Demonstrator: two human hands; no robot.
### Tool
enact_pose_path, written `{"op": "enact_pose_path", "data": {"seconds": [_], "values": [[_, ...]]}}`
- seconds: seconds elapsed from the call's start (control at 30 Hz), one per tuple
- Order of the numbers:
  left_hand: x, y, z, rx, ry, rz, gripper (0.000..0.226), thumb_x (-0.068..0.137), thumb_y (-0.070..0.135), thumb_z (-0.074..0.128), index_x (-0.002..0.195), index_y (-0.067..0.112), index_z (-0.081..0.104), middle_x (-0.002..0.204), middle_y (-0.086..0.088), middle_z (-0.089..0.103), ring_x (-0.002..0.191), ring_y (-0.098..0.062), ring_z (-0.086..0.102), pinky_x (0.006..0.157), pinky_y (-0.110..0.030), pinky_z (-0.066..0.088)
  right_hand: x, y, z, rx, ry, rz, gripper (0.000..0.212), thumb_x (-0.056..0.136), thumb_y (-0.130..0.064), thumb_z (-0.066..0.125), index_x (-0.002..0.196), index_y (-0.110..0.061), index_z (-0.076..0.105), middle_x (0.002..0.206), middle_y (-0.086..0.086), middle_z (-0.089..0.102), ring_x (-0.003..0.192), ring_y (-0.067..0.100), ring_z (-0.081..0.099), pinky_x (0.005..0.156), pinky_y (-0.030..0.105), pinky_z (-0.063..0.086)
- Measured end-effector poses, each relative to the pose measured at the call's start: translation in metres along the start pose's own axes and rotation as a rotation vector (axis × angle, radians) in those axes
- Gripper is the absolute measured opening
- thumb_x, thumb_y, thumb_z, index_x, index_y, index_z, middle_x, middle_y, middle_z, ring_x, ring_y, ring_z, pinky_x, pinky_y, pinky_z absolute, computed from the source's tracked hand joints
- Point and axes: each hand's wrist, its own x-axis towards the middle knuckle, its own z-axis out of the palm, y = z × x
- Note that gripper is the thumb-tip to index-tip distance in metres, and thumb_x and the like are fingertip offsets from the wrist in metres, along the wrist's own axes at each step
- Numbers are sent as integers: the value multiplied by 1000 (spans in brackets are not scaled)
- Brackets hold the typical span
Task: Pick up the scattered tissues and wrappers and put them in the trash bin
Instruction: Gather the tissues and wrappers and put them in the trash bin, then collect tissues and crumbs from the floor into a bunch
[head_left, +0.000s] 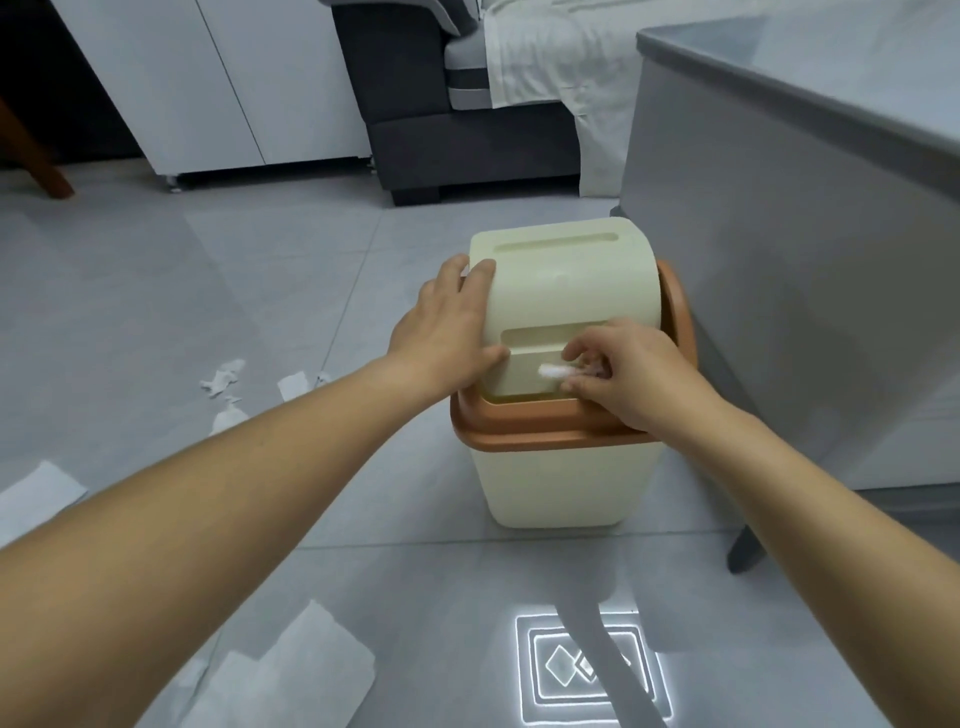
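Note:
A cream trash bin (561, 483) with an orange rim and a cream swing lid (566, 280) stands on the grey tile floor. My left hand (447, 327) lies flat on the lid's left edge, thumb against the front flap. My right hand (623, 374) pinches a small white scrap (553, 371) at the near flap, just above the opening. Tissues lie scattered on the floor to the left: crumpled pieces (223, 379), a flat sheet (41, 488) and a large sheet (291, 670) near my left arm.
A grey table (800, 156) stands close on the bin's right, one leg (748, 551) near my right arm. Behind are a dark sofa (447, 119) with a pale cloth, white cabinets (208, 88) and a wooden leg (36, 156).

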Motion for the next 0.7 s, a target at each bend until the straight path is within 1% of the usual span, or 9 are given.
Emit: {"op": "enact_pose_path", "data": {"seconds": [0.07,0.13,0.27,0.37,0.4,0.47,0.53,0.6,0.7], "values": [[-1,-1,1,4,10,9,81,77,35,69,140,23,20,150,-7,19,127,-33,34,91,-46,43,2,2,0,4,-21,29,32,74,-38,71,102,-26,63,94,-6,57,84,15,55,73,27,42],[-2,-2,2,1,12,8,80,77,34,68,140,23,20,150,-7,19,127,-33,34,91,-46,43,1,5,2,-6,-4,36,31,75,-39,71,103,-29,62,94,-11,57,82,12,55,72,29,47],[-5,-2,3,-14,-2,-8,79,78,35,67,140,22,20,151,-7,17,129,-34,33,93,-47,43,-4,6,5,-11,58,41,23,78,-40,66,100,-36,59,88,-15,63,81,12,58,73,39,54],[-12,-5,1,-60,-15,-2,77,80,39,64,142,21,20,152,-6,16,130,-32,32,97,-46,42,-8,2,9,-29,149,47,13,84,-38,58,94,-31,62,77,-9,68,78,19,61,69,40,53],[-17,-7,-1,-93,-16,7,77,82,41,63,142,21,20,152,-5,16,131,-30,32,99,-45,41,-10,0,9,-61,182,35,18,85,-42,55,87,-27,64,73,-5,67,74,22,61,66,39,52],[-35,-16,-6,-153,3,33,73,84,46,59,143,21,23,151,-4,19,133,-26,32,101,-43,39,-15,-8,8,-136,227,-21,40,87,-50,47,72,-18,66,65,1,63,67,26,58,61,35,44],[-65,-34,-11,-172,24,51,64,87,47,54,140,20,30,149,-3,25,132,-23,35,101,-39,39,-23,-21,10,-136,251,-91,47,89,-50,44,68,-15,66,72,3,62,73,28,56,67,39,43],[-105,-61,-17,-203,27,49,48,89,44,54,129,19,45,142,0,37,124,-18,44,95,-34,44,-29,-36,18,-106,273,-162,42,90,-46,46,78,-14,69,86,7,63,84,31,56,77,46,43],[-186,-112,-17,-230,-69,-3,16,89,33,56,97,20,61,124,3,53,110,-8,51,79,-22,45,-39,-65,44,-151,277,-266,34,89,-43,49,89,-16,69,97,12,65,91,36,54,81,47,37]]}}
